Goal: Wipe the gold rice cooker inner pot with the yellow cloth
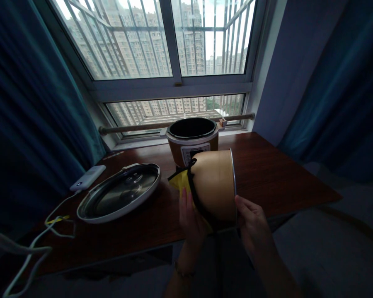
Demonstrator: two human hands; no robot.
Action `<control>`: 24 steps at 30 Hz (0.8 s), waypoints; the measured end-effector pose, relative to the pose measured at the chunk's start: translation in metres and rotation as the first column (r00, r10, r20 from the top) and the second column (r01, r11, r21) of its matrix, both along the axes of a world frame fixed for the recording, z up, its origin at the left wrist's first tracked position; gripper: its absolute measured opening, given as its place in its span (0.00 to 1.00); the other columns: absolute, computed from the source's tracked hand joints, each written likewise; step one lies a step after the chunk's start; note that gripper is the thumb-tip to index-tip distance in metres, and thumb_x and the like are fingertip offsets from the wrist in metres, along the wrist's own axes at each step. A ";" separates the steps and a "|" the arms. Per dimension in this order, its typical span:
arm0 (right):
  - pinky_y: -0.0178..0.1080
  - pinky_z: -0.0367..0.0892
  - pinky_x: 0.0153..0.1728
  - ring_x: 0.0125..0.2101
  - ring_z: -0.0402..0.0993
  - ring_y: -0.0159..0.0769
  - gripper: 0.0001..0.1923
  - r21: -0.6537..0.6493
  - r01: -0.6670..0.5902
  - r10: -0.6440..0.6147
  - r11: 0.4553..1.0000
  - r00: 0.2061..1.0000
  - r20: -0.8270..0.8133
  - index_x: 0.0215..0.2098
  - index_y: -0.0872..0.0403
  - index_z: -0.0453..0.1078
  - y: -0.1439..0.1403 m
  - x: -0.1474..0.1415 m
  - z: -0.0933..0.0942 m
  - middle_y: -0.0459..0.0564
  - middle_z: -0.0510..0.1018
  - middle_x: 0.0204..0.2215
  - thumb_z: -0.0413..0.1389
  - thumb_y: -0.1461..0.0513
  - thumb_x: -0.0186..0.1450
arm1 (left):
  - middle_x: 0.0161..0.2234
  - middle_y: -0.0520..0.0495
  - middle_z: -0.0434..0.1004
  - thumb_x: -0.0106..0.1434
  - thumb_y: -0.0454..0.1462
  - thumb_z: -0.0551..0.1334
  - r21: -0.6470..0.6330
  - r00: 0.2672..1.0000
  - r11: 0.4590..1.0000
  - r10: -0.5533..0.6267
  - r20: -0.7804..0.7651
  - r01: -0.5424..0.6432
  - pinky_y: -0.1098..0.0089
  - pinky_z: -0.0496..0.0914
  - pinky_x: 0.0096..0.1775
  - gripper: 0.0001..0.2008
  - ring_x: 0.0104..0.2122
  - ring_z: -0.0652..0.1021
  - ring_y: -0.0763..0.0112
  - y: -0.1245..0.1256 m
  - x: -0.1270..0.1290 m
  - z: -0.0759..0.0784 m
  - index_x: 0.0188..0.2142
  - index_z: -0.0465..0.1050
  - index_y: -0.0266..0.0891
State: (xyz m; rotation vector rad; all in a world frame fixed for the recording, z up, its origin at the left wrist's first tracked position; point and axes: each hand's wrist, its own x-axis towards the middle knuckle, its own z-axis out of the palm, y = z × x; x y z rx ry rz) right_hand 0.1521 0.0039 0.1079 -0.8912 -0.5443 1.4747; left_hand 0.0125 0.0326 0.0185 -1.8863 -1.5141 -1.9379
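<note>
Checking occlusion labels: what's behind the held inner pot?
Behind the inner pot stands the cooker base, open, dark inside. The pot hides the base's lower front and part of its panel. A yellow cloth shows at the pot's left.

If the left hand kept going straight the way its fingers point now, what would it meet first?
The left hand points up and away, fingers pressed on a yellow cloth against the inner pot. So it meets cloth and pot at once; beyond them probably the cooker base, though depth is unclear.
</note>
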 end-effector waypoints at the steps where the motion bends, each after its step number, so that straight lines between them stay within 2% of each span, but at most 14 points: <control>1: 0.37 0.67 0.35 0.31 0.73 0.35 0.15 0.001 -0.001 0.001 1.000 1.000 -0.008 0.32 0.56 0.76 0.003 0.000 0.003 0.48 0.78 0.27 0.63 0.54 0.51 | 0.61 0.39 0.54 0.66 0.38 0.46 -0.043 0.988 0.998 -0.044 0.146 0.051 0.57 0.56 0.58 0.24 0.60 0.58 0.60 0.001 0.000 -0.002 0.60 0.52 0.37; 4: 0.38 0.67 0.38 0.33 0.74 0.36 0.14 0.020 -0.014 0.015 1.000 1.000 -0.016 0.34 0.55 0.76 0.011 0.001 0.006 0.48 0.79 0.30 0.61 0.54 0.53 | 0.57 0.41 0.62 0.66 0.43 0.45 -0.140 0.869 0.970 -0.106 0.483 0.196 0.63 0.60 0.56 0.23 0.56 0.64 0.64 0.002 0.005 -0.007 0.59 0.55 0.38; 6: 0.38 0.67 0.40 0.35 0.74 0.36 0.15 0.049 -0.030 0.030 0.998 1.000 -0.008 0.35 0.54 0.75 0.015 0.004 0.004 0.49 0.79 0.32 0.61 0.54 0.54 | 0.55 0.43 0.64 0.66 0.45 0.46 -0.158 0.806 0.959 -0.103 0.583 0.236 0.65 0.61 0.54 0.23 0.55 0.66 0.64 0.001 0.009 -0.008 0.57 0.58 0.41; 8: 0.39 0.67 0.41 0.38 0.74 0.36 0.17 0.082 -0.065 0.065 0.994 0.998 0.014 0.39 0.53 0.74 0.016 0.009 -0.001 0.49 0.78 0.35 0.60 0.53 0.55 | 0.55 0.44 0.65 0.65 0.45 0.47 -0.162 0.783 0.956 -0.097 0.614 0.245 0.66 0.61 0.54 0.23 0.54 0.66 0.64 0.001 0.011 -0.008 0.57 0.59 0.41; 12: 0.41 0.65 0.47 0.43 0.72 0.37 0.26 0.154 -0.115 0.089 0.981 0.982 0.165 0.50 0.48 0.68 0.009 0.024 -0.023 0.50 0.76 0.43 0.60 0.52 0.53 | 0.56 0.44 0.64 0.65 0.46 0.47 -0.144 0.794 0.959 -0.114 0.597 0.246 0.67 0.60 0.54 0.23 0.55 0.65 0.65 0.000 0.011 -0.004 0.57 0.59 0.40; 14: 0.43 0.64 0.49 0.44 0.71 0.39 0.26 0.153 -0.102 0.049 0.983 0.947 0.318 0.48 0.50 0.70 0.004 0.030 -0.038 0.51 0.76 0.43 0.62 0.52 0.52 | 0.55 0.44 0.64 0.65 0.45 0.47 -0.139 0.791 0.957 -0.123 0.600 0.255 0.67 0.61 0.54 0.23 0.55 0.66 0.65 0.000 0.011 -0.003 0.57 0.59 0.41; 17: 0.45 0.64 0.47 0.42 0.72 0.42 0.21 0.110 -0.044 -0.016 0.993 0.869 0.495 0.39 0.53 0.75 -0.002 0.033 -0.056 0.53 0.78 0.38 0.61 0.50 0.51 | 0.54 0.42 0.66 0.65 0.45 0.47 -0.164 0.792 0.952 -0.110 0.600 0.257 0.67 0.63 0.52 0.23 0.53 0.67 0.65 -0.002 0.013 -0.001 0.57 0.58 0.39; 21: 0.43 0.65 0.44 0.39 0.72 0.41 0.22 0.099 0.048 -0.093 0.994 0.847 0.523 0.37 0.55 0.76 -0.005 0.029 -0.064 0.52 0.78 0.35 0.60 0.48 0.51 | 0.55 0.40 0.65 0.66 0.43 0.46 -0.226 0.850 0.959 -0.025 0.526 0.168 0.67 0.64 0.52 0.23 0.53 0.68 0.65 -0.007 0.016 -0.001 0.58 0.56 0.38; 24: 0.40 0.65 0.42 0.38 0.72 0.39 0.23 0.104 0.036 -0.081 0.994 0.878 0.472 0.38 0.55 0.75 -0.008 0.025 -0.057 0.51 0.78 0.34 0.58 0.48 0.53 | 0.60 0.38 0.57 0.66 0.39 0.47 -0.195 0.944 0.980 0.029 0.329 0.038 0.62 0.58 0.57 0.24 0.59 0.60 0.63 -0.012 0.016 -0.004 0.60 0.52 0.37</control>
